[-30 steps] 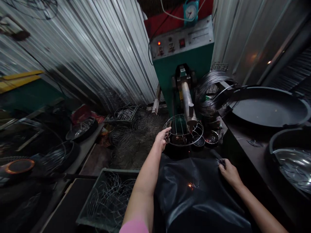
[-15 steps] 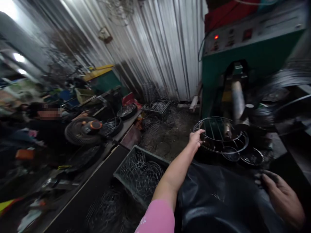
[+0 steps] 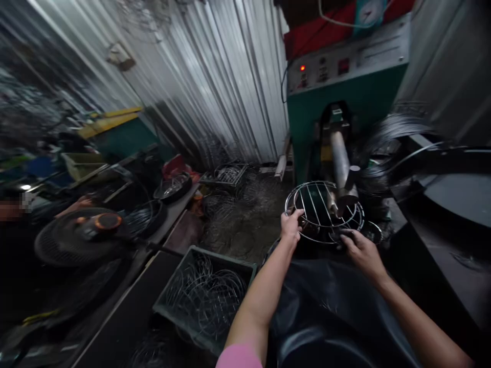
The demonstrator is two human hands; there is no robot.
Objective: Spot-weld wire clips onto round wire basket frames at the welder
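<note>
A round wire rack [image 3: 314,203] with straight cross bars sits under the steel arm [image 3: 340,162] of a green welding machine [image 3: 345,97]. My left hand [image 3: 291,227] grips the rack's near left rim. My right hand [image 3: 360,251] touches the rack's near right rim, fingers curled on the wire. A black apron [image 3: 330,317] covers my lap below both arms.
A green crate [image 3: 207,296] of loose wire rings stands at lower left. Wire racks lie piled on the floor [image 3: 238,214] by the corrugated wall. Coiled wire [image 3: 395,138] and a large dark pan [image 3: 456,184] are on the right bench. Another person sits at far left.
My right hand rose from the apron to the rack's right rim. My left hand stayed on the left rim. The view swung left, then partly back.
</note>
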